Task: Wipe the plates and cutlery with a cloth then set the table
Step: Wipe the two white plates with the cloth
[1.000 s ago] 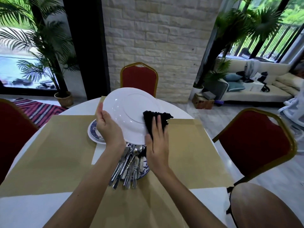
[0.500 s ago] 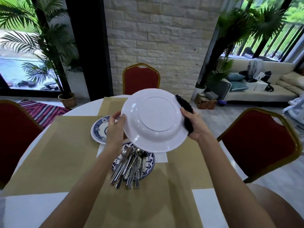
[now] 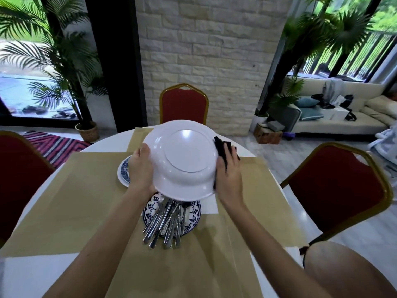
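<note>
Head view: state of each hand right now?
Left hand: closed, gripping the white plate by its left rim.
Right hand: closed, holding the black cloth against the plate's right rim.

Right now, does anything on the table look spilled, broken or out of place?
Nothing spilled or broken. Only the cutlery is untidy: a loose heap on the blue patterned plate, handles overhanging its near rim.

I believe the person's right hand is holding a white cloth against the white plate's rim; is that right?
Not quite: the cloth is black, not white. The head view shows the right hand holding it against the white plate's rim.
</note>
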`<state>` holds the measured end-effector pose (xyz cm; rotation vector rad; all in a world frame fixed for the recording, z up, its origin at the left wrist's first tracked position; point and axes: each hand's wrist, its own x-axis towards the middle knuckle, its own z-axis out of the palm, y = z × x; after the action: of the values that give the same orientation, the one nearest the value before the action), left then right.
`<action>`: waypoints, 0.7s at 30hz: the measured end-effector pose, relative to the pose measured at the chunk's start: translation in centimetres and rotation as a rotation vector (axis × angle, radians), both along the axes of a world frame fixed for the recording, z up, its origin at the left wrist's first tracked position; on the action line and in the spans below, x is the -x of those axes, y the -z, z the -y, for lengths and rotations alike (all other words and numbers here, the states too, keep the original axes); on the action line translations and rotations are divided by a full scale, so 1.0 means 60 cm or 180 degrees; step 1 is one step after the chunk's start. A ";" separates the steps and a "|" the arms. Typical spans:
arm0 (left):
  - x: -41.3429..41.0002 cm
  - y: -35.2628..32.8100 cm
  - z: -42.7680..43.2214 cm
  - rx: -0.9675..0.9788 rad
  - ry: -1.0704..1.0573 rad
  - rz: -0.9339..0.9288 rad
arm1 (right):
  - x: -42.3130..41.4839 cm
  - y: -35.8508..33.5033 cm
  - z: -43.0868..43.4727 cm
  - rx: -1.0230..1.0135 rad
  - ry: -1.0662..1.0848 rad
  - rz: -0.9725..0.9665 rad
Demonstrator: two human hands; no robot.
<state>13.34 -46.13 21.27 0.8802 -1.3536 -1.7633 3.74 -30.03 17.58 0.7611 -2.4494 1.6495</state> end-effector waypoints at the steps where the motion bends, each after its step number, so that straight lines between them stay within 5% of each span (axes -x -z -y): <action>1: 0.001 -0.004 -0.003 -0.0066 -0.0098 -0.0078 | -0.033 0.013 0.006 0.0029 0.0115 -0.0194; 8: 0.006 0.003 -0.019 -0.0010 -0.0384 0.0137 | -0.106 0.052 0.022 -0.0874 -0.0155 -0.1802; 14: -0.013 0.005 -0.030 0.0547 -0.0255 0.0211 | 0.018 -0.021 0.015 -0.0213 -0.0192 -0.0146; 21: 0.007 0.021 -0.033 0.0556 -0.0014 0.0193 | -0.049 -0.011 0.036 -0.1184 -0.0511 -0.1416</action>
<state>12.94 -44.15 19.99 0.8450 -1.5181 -1.5986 6.67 -32.22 18.26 1.2439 -2.4257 0.9234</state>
